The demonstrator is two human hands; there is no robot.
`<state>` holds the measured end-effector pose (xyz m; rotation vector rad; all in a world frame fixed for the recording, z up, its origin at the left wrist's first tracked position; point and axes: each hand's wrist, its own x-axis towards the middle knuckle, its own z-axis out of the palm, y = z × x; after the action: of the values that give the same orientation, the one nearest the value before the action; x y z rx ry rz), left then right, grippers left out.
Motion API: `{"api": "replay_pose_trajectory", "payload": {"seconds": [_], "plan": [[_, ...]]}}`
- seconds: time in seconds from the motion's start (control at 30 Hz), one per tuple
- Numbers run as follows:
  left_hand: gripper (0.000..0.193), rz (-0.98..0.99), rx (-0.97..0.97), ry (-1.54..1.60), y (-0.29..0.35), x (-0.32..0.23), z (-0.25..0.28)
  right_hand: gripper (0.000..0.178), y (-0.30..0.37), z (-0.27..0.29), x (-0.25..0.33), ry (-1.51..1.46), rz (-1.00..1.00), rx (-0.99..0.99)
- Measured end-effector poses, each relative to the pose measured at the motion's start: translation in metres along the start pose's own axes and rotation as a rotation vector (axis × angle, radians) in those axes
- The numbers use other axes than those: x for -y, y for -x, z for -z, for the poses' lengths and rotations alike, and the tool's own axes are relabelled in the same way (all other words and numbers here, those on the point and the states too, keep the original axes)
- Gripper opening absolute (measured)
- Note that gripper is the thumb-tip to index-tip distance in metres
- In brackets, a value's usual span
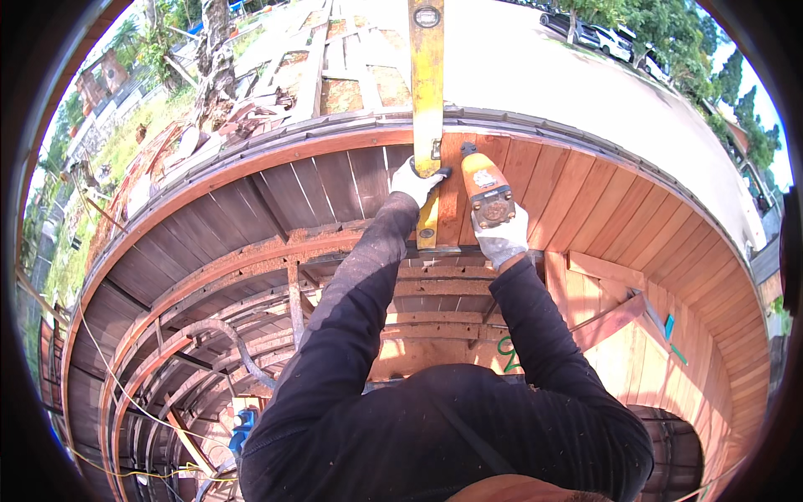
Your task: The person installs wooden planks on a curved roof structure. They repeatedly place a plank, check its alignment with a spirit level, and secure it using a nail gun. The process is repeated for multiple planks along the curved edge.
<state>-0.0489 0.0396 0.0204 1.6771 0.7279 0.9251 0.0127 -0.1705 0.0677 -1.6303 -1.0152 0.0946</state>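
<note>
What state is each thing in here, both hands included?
Left hand: gloved, closed on the level.
Right hand: gloved, gripping the power tool.
Yellow spirit level: held, lying across the curved rim.
Orange power tool: held, nose pointing away; running or not, unclear.
Reddish planks: set side by side.
Dark planks: side by side, light showing through some gaps.

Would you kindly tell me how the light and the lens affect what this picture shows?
In the head view, glare washes out the pale ground; the head view's fisheye lens leaves black corners; sun and shadow mottle the reddish planks in the head view; there, the yellow level and orange power tool look reasonably sharp.
</note>
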Motion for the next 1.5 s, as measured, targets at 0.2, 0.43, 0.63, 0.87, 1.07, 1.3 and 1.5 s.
{"api": "replay_pose_trajectory", "payload": {"seconds": [0.2,0.43,0.63,0.87,1.07,1.3,1.5], "plan": [[0.059,-0.020,0.063,-0.131,-0.004,0.007,0.004,0.053,-0.008,-0.012,-0.008,-0.086,0.007,0.030],[0.060,-0.012,0.074,-0.196,-0.006,0.008,0.007,0.053,-0.007,-0.014,-0.008,-0.047,0.039,-0.002],[0.061,-0.031,0.097,-0.201,-0.014,0.027,0.006,0.035,-0.004,-0.015,-0.012,-0.024,0.119,-0.032],[0.058,0.015,0.158,-0.201,-0.009,0.006,0.009,0.048,0.005,-0.008,-0.012,-0.140,-0.012,-0.031],[0.068,0.042,0.137,-0.192,-0.006,0.008,0.008,0.024,0.052,0.024,-0.056,0.692,0.311,0.011],[0.065,0.114,0.057,-0.163,0.011,0.000,0.002,0.026,0.074,0.078,-0.012,-0.564,-0.251,-0.063],[0.069,0.113,-0.022,-0.107,0.005,0.027,-0.006,0.035,0.124,0.077,-0.074,-0.269,-0.032,0.222]]}}
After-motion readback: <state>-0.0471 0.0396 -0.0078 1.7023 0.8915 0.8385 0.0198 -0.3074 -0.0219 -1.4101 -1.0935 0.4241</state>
